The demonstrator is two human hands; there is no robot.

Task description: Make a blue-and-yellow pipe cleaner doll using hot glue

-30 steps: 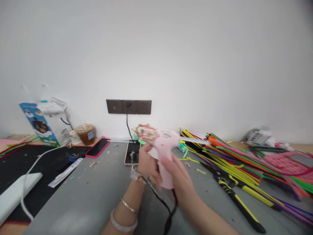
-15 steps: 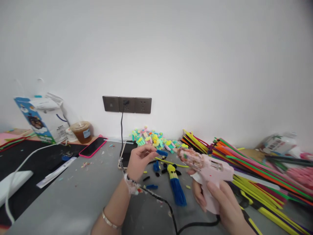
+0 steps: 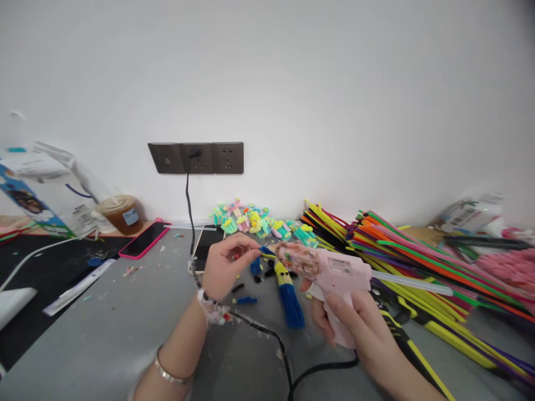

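Observation:
Between thumb and forefinger, my left hand (image 3: 231, 266) pinches a small blue fuzzy piece (image 3: 266, 251). My right hand (image 3: 355, 320) is wrapped round the handle of a pink hot glue gun (image 3: 334, 267), whose glue-crusted nozzle points left at the blue piece. The tip is at or very near that piece; contact cannot be made out. A clear glue stick (image 3: 412, 282) sticks out of the gun's back. Below the nozzle lies a yellow and blue pipe-cleaner figure (image 3: 290, 301). Small blue bits (image 3: 246, 300) and black bits lie beside it.
A black cord (image 3: 259, 327) runs from the wall socket (image 3: 196, 158) past my left wrist. Pipe cleaners (image 3: 401, 245) are heaped at right, near yellow-black pliers (image 3: 393, 323). Pastel pieces (image 3: 254, 221) lie by the wall; a pink-cased phone (image 3: 144, 239) and drink cup (image 3: 121, 214) stand left.
The glue gun has moved left, so its nozzle now meets or nearly meets the blue piece in my left hand. The whole view has shifted slightly, with things appearing further left and higher.

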